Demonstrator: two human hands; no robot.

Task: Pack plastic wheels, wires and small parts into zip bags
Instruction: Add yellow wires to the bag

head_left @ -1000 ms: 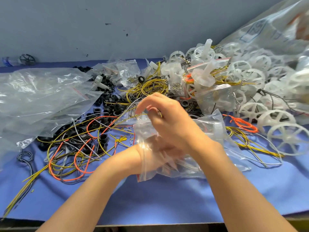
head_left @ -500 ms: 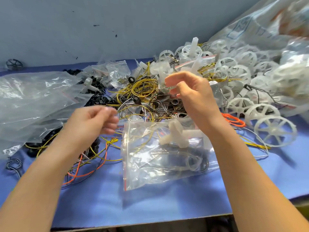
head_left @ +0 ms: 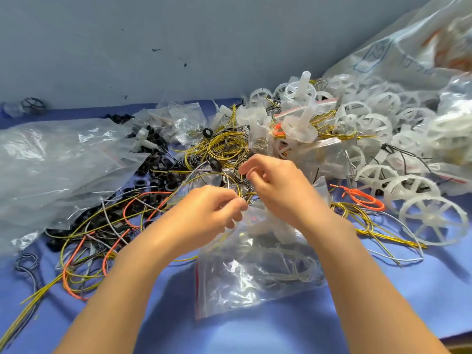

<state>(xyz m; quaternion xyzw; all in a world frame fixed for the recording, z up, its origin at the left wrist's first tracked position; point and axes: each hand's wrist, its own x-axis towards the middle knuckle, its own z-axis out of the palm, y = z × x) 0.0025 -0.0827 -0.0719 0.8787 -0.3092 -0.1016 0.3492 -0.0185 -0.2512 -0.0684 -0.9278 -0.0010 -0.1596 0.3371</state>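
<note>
Bag point(head_left: 255, 290) in front is part-filled; heaps of wheels point(head_left: 434, 221) and wires point(head_left: 224, 146) lie loose behind, so lots left. Left hand point(head_left: 212, 213) pinches a yellow wire point(head_left: 238, 191) just past it; right hand point(head_left: 281, 190) is curled, can't tell if holding anything.

light: bright, even | glare: clear plastic bags point(head_left: 61, 159) | blur: fingers point(head_left: 251, 172) — slight | edges: wide-angle bowed
</note>
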